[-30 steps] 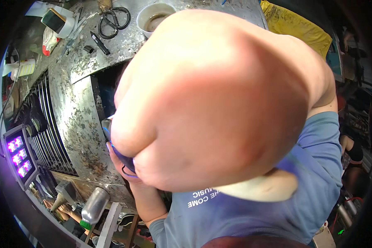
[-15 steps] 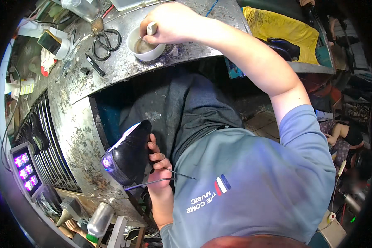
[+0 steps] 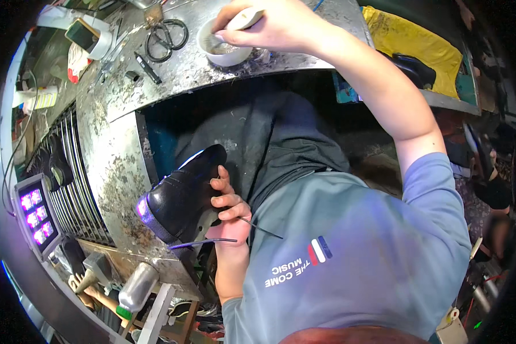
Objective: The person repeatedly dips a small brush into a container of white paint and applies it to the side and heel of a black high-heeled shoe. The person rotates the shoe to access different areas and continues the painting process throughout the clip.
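My left hand (image 3: pixel 230 202) is closed round a black shoe (image 3: pixel 180 200) in front of my lap, fingers curled over the side nearest me. Two dark lace ends (image 3: pixel 203 243) stick out from the shoe past my wrist. At the bench's far side, my right hand (image 3: pixel 249 28) grips a brush by its pale, thick handle (image 3: pixel 245 19). The brush's lower end reaches into a white bowl (image 3: pixel 226 59); its tip is hard to make out. Some greyish-brown stuff shows inside the bowl.
Left of the bowl lie black-handled scissors (image 3: pixel 167 41) and a black marker (image 3: pixel 148 67) on the stained metal bench (image 3: pixel 117 137). A lit lamp panel (image 3: pixel 37 215) stands at the left. A metal bottle (image 3: pixel 139 286) sits lower left; yellow cloth (image 3: pixel 418 43) covers a tray at right.
My right hand has tipped the brush, so its handle shows longer and leans to the right. The shoe has turned slightly in my left hand. The whole view has shifted.
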Demonstrator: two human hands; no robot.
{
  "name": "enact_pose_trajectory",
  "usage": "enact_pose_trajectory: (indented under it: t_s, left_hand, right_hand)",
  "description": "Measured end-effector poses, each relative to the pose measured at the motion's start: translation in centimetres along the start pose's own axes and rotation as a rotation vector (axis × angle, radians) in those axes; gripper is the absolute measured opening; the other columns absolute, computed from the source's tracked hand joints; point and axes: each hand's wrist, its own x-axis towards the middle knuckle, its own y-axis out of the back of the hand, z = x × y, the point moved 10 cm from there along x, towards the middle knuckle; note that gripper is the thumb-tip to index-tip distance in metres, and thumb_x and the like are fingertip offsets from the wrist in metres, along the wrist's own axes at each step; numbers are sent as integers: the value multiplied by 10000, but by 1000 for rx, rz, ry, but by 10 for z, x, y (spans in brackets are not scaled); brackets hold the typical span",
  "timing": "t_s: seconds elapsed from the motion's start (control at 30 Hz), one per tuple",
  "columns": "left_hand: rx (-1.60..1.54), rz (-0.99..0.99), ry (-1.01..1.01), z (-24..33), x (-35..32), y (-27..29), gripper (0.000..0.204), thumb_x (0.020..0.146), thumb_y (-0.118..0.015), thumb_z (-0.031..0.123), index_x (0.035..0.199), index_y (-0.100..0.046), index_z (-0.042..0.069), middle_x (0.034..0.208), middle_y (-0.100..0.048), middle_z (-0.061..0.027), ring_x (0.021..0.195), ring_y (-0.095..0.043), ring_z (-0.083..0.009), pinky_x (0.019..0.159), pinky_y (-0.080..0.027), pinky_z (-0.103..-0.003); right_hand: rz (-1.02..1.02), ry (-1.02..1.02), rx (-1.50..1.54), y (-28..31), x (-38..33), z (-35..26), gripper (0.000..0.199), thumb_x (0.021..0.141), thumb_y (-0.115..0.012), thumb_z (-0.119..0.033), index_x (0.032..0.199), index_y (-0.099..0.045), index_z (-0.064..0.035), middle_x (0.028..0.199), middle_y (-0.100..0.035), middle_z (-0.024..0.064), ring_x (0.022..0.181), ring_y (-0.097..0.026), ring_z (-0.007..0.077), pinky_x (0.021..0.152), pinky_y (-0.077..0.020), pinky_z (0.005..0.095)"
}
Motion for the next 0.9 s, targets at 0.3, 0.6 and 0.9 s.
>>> enact_pose_trajectory:
  t_s: [0.3, 0.6, 0.9]
  left_hand:
    - [30, 40, -49, 2, -2, 2, 563, 948, -619, 158, 1451, -428, -6, 1251, -683, -93, 1004, -711, -215, 718, -567, -286]
    - [27, 160, -148, 19, -16, 24, 543, 999, -525, 282, 1437, -418, -21, 1191, -673, -120, 979, -691, -231, 675, -556, -294]
    - [-57, 102, -91, 8, -13, 24, 509, 990, -547, 187, 1445, -435, -11, 1200, -696, -110, 921, -714, -212, 646, -564, -272]
  right_hand:
    - [-183, 256, 792, -15, -15, -123, 215, 819, -765, -241, 920, -748, -51, 860, -732, 111, 795, -710, 239, 749, -558, 340]
    - [-142, 358, 803, -27, -16, -145, 222, 788, -766, -233, 906, -745, -45, 838, -725, 117, 777, -702, 253, 730, -554, 357]
    - [-150, 393, 804, -30, -14, -149, 230, 757, -766, -225, 891, -742, -39, 816, -718, 124, 758, -694, 267, 712, -549, 373]
